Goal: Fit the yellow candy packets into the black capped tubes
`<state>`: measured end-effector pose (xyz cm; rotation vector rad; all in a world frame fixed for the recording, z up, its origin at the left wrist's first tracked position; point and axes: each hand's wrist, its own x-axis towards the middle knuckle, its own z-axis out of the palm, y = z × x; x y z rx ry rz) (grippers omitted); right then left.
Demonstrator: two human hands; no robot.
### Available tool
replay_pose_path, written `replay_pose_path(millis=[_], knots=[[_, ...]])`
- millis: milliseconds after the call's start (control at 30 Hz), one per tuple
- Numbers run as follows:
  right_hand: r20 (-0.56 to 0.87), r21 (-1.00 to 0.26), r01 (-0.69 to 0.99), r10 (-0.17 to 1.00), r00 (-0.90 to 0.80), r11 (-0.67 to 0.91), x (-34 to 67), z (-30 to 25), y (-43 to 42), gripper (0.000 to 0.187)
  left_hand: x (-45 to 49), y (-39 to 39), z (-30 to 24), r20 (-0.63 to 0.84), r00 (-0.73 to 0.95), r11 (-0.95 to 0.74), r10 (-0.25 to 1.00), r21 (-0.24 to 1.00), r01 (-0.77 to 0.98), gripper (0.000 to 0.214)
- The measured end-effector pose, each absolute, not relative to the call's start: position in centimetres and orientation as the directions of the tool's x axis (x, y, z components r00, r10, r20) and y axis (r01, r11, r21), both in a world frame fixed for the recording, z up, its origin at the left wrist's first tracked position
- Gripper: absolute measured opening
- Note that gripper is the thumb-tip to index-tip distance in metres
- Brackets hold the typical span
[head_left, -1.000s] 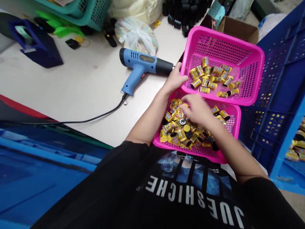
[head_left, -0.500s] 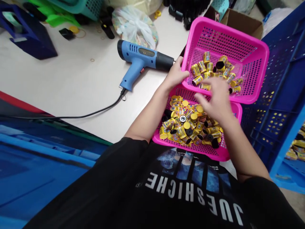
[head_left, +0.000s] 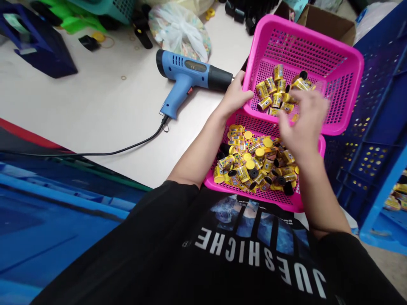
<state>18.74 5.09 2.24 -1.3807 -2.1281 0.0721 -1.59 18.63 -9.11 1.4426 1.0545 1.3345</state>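
Note:
My left hand (head_left: 237, 95) is closed on the left rim of a tilted pink plastic basket (head_left: 343, 59), thumb over the edge. Small yellow labelled canisters (head_left: 262, 90) lie inside it, some showing dark ends. My right hand (head_left: 305, 120) hovers over its near right part, thumb and fingers apart, fingertips blurred; I see nothing held, and the hand hides some canisters. Below, close to my body, a second pink basket (head_left: 219, 190) holds many similar canisters (head_left: 243, 173), loose yellow caps (head_left: 250, 164) and small coloured beads. The upper basket overlaps its far edge.
A blue heat gun (head_left: 190, 74) lies left of the baskets, its black cable (head_left: 127, 153) running left. Behind it sits a tied plastic bag (head_left: 179, 31). A dark blue tape dispenser (head_left: 41, 46) stands far left. A blue crate (head_left: 365, 106) rises along the right.
My right hand has moved right over the upper basket, and canisters at its right have shifted or become covered. A silver-and-black round piece in the lower basket no longer shows. My left hand keeps its grip.

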Motion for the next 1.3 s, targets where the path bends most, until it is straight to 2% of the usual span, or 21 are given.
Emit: replay_pose_path(millis=[67,100,167,233,300,367,433,467,500,533,567,600,633,700,800,900,1067,1167,1200,1233,1300], knots=[[0.209,-0.405,0.656,0.763,-0.612,0.637,16.0,-0.3,3.6,0.03,-1.6,18.5,-9.1,0.254,0.063,-0.256,0.965,0.966,0.025,0.042],[0.056,-0.439,0.555,0.638,-0.768,0.707,14.5,-1.8,2.8,0.035,-1.6,18.4,-9.0,0.254,0.062,-0.256,0.965,0.966,0.028,0.041],[-0.086,-0.439,0.48,0.496,-0.864,0.759,12.0,-4.3,1.4,0.041,-1.6,18.2,-8.9,0.249,0.062,-0.252,0.966,0.967,0.033,0.04],[-0.072,-0.401,0.456,0.469,-0.88,0.795,11.1,-4.9,1.2,0.037,-1.7,18.0,-8.7,0.247,0.062,-0.25,0.967,0.968,0.04,0.039],[0.012,-0.368,0.471,0.511,-0.859,0.802,12.3,-3.2,2.1,0.031,-1.7,17.9,-8.6,0.25,0.059,-0.253,0.966,0.966,0.055,0.038],[0.122,-0.332,0.582,0.646,-0.754,0.742,14.5,-0.4,3.7,0.037,-1.6,18.0,-8.6,0.246,0.051,-0.249,0.968,0.967,0.059,0.039],[0.343,-0.28,0.8,0.834,-0.432,0.53,16.6,2.1,5.1,0.049,-1.5,18.1,-8.6,0.231,0.045,-0.233,0.972,0.971,0.047,0.04],[0.412,-0.291,0.855,0.863,-0.292,0.429,17.2,2.9,5.4,0.051,-1.4,18.1,-8.5,0.224,0.042,-0.226,0.974,0.973,0.038,0.04],[0.429,-0.314,0.875,0.878,-0.214,0.367,17.4,3.1,5.3,0.047,-1.4,18.2,-8.5,0.22,0.036,-0.221,0.975,0.975,0.032,0.04],[0.37,-0.339,0.867,0.899,-0.234,0.365,17.3,2.9,4.9,0.04,-1.3,18.2,-8.5,0.217,0.031,-0.218,0.976,0.975,0.031,0.039],[0.242,-0.358,0.834,0.905,-0.35,0.419,16.8,2.3,4.0,0.032,-1.3,18.2,-8.5,0.215,0.026,-0.216,0.976,0.976,0.032,0.039],[0.074,-0.38,0.778,0.855,-0.513,0.5,16.3,1.4,2.9,0.028,-1.3,18.2,-8.4,0.213,0.019,-0.214,0.977,0.976,0.035,0.039],[-0.109,-0.408,0.701,0.732,-0.673,0.584,15.6,0.4,1.6,0.029,-1.3,18.2,-8.3,0.21,0.014,-0.211,0.978,0.977,0.038,0.039],[-0.291,-0.423,0.574,0.494,-0.819,0.702,14.6,-1.6,-1.0,0.042,-1.3,18.1,-8.1,0.198,0.012,-0.198,0.98,0.979,0.04,0.039],[-0.324,-0.367,0.506,0.403,-0.856,0.781,14.1,-3.4,-3.4,0.059,-1.4,17.8,-7.8,0.179,0.005,-0.179,0.984,0.983,0.035,0.04],[-0.337,-0.334,0.476,0.368,-0.866,0.814,14.3,-4.1,-4.0,0.05,-1.3,17.6,-7.4,0.18,-0.007,-0.18,0.984,0.983,0.022,0.042],[-0.187,-0.39,0.422,0.379,-0.906,0.818,15.5,-3.9,-4.3,0.025,-1.2,17.6,-7.3,0.18,0.001,-0.18,0.984,0.983,-0.02,0.043],[-0.035,-0.418,0.471,0.504,-0.863,0.777,17.8,-1.5,-2.3,0.022,-1.2,17.7,-7.4,0.168,-0.005,-0.168,0.986,0.985,-0.034,0.043],[0.028,-0.407,0.521,0.581,-0.813,0.75,18.8,-0.3,-0.9,0.023,-1.2,17.7,-7.4,0.163,-0.007,-0.163,0.987,0.986,-0.032,0.043],[0.177,-0.4,0.601,0.702,-0.69,0.692,19.7,1.0,0.6,0.027,-1.2,17.7,-7.5,0.16,-0.008,-0.16,0.987,0.987,-0.029,0.043],[0.455,-0.363,0.76,0.814,-0.36,0.539,21.1,3.0,3.4,0.057,-1.2,17.8,-7.6,0.159,-0.01,-0.159,0.987,0.987,-0.023,0.042]])
